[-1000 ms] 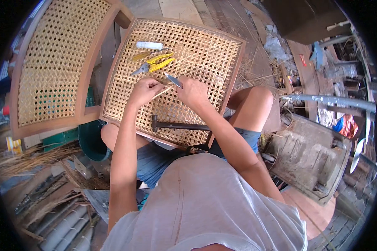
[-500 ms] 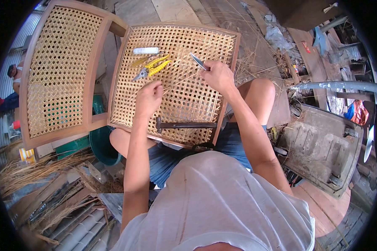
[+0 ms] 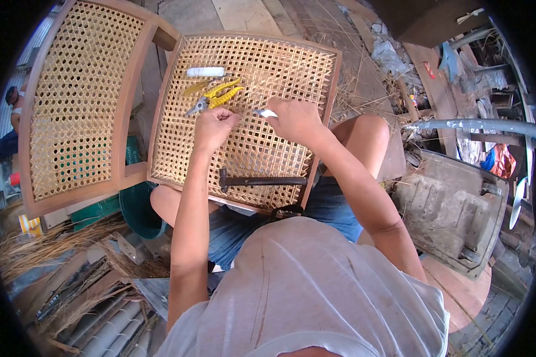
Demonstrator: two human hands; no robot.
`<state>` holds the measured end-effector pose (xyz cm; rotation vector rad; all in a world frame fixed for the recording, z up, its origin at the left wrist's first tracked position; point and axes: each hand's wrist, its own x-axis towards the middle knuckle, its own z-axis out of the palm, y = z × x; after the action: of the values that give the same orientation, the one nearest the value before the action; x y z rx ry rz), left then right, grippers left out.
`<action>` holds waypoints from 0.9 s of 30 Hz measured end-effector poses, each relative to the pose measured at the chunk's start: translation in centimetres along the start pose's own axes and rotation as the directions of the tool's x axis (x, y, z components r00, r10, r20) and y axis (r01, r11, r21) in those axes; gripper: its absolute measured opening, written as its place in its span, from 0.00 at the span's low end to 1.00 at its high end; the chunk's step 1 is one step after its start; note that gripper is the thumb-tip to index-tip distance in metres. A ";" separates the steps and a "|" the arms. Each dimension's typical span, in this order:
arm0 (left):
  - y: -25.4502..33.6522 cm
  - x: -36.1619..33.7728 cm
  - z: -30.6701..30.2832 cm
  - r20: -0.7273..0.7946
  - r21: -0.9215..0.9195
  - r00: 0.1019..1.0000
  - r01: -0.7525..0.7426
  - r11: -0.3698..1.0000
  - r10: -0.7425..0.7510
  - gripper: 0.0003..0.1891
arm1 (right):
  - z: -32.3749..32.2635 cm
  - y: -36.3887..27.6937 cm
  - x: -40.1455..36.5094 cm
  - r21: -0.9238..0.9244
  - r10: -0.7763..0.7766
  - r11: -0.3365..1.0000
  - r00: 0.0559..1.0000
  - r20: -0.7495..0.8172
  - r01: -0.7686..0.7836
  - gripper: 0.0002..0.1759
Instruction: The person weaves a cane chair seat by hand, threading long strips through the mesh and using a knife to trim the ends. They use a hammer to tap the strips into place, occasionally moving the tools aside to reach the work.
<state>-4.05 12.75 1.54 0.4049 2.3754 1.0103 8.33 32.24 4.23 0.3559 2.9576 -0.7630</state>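
Observation:
My right hand (image 3: 298, 122) is closed around a knife (image 3: 265, 113), its short pale blade pointing left over the woven cane seat (image 3: 268, 65). Facing it, my left hand (image 3: 215, 128) is closed in a pinch above the weave; whatever thin thing sits between its fingertips is too small to name. Just beyond the left hand lie yellow-handled pruning shears (image 3: 214, 97), and a white cylindrical piece (image 3: 205, 72) rests behind them. A hammer (image 3: 262, 181) with a dark handle lies across the seat's near side, its head to the left.
The chair's cane backrest (image 3: 80, 101) rises on the left. A green bucket (image 3: 142, 211) stands beneath it, near loose cane strands (image 3: 47, 244). At right are a worn plastic lid-like panel (image 3: 452, 208) and a grey pipe (image 3: 476, 125). Another person (image 3: 13, 119) sits far left.
My right hand with the knife has moved left and down, nearer my left hand. My left hand has shifted slightly, its fingers now pinched and turned to the right. The view has shifted a little.

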 end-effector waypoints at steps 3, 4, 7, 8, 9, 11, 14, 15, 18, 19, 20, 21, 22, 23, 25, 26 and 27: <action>0.0 -0.1 0.2 -0.047 0.144 0.999 0.020 0.989 -0.013 0.12 | 0.0 -1.5 -0.1 -0.211 0.012 0.977 0.976 0.218 0.035 0.11; 0.0 0.0 0.2 -0.053 0.163 0.998 0.031 0.986 -0.023 0.12 | -0.2 -1.9 0.0 -0.213 0.015 0.976 0.975 0.223 0.034 0.11; 0.9 -0.2 -0.1 -0.049 0.196 0.997 0.075 0.978 -0.066 0.12 | 0.0 -3.1 0.6 -0.277 -0.029 0.955 0.964 0.263 0.105 0.10; 1.2 -0.2 -0.2 -0.039 0.214 0.995 0.101 0.972 -0.094 0.11 | 0.1 -3.5 1.0 -0.286 -0.032 0.952 0.961 0.274 0.113 0.10; 1.0 0.0 -0.1 -0.039 0.212 0.994 0.104 0.972 -0.098 0.11 | 0.3 -3.8 1.3 -0.295 -0.035 0.948 0.958 0.285 0.122 0.09; 0.4 0.3 0.1 -0.033 0.299 0.999 0.016 0.954 -0.006 0.11 | 2.2 -4.0 1.8 -0.305 -0.057 0.942 0.963 0.264 0.139 0.09; 1.6 0.3 0.1 0.053 0.432 0.998 -0.048 0.901 0.028 0.10 | 2.8 -3.4 1.6 -0.280 -0.060 0.953 0.977 0.207 0.118 0.09; 1.8 0.4 0.1 0.051 0.428 0.998 -0.049 0.902 0.029 0.10 | 2.3 -3.4 1.3 -0.237 -0.044 0.968 0.982 0.181 0.087 0.09; 1.6 0.7 0.4 0.099 0.484 0.995 -0.058 0.873 0.011 0.12 | 0.5 -3.6 1.4 -0.288 -0.023 0.952 0.964 0.266 0.102 0.10; 1.2 0.6 0.9 0.070 0.489 0.994 -0.112 0.865 0.089 0.12 | -0.1 -3.8 1.6 -0.283 0.029 0.957 0.951 0.309 0.063 0.10; 0.8 0.6 1.3 0.047 0.497 0.985 -0.169 0.851 0.169 0.12 | 0.0 -3.8 1.8 -0.281 0.027 0.958 0.951 0.307 0.063 0.10; 1.7 0.2 1.1 0.076 0.520 0.990 -0.141 0.842 0.119 0.12 | 0.1 -3.5 1.9 -0.274 0.018 0.959 0.951 0.308 0.071 0.11; 1.8 -0.3 1.1 0.080 0.522 0.989 -0.150 0.840 0.127 0.12 | 0.1 -3.2 2.1 -0.271 0.008 0.959 0.952 0.307 0.079 0.11; 1.7 -0.7 1.0 0.071 0.498 0.989 -0.148 0.854 0.131 0.11 | 0.1 -3.2 2.6 -0.274 0.010 0.959 0.954 0.300 0.076 0.11; 1.3 -0.9 1.0 0.059 0.461 0.991 -0.136 0.877 0.123 0.11 | 0.9 -3.6 3.8 -0.293 0.095 0.956 0.922 0.376 0.021 0.15; 0.9 -1.0 1.2 0.060 0.464 0.990 -0.138 0.875 0.124 0.11 | 1.7 -3.5 4.3 -0.291 0.095 0.957 0.922 0.375 0.019 0.15; 0.5 -1.2 1.5 0.010 0.481 0.980 -0.180 0.858 0.200 0.10 | 2.3 -3.6 4.8 -0.274 0.109 0.962 0.931 0.347 -0.010 0.15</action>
<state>-2.14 13.39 1.48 0.8215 2.6526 0.4892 2.84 29.08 3.36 0.2532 2.6384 -0.3617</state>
